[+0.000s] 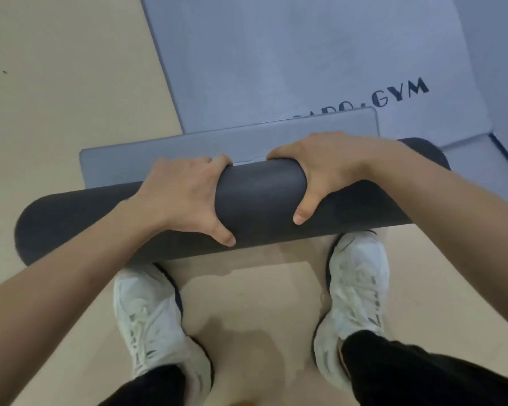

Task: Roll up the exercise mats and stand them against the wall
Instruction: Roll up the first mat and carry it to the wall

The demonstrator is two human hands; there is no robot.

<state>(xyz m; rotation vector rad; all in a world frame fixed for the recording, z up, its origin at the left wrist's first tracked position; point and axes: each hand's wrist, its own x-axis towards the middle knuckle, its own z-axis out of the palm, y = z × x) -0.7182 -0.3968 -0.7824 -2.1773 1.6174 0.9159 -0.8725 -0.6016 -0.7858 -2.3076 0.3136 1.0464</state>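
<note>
A person bends over a dark rolled mat (258, 194) lying across the middle of the picture on the tan floor (56, 98). The left hand (188, 197) and the right hand (335, 168) both curl tight around the roll. A short grey flat bit (159, 153) sticks out just above it. Another grey mat (276, 54), marked "GYM", lies flat at the upper right. Two white shoes (147, 317) stand below.
</note>
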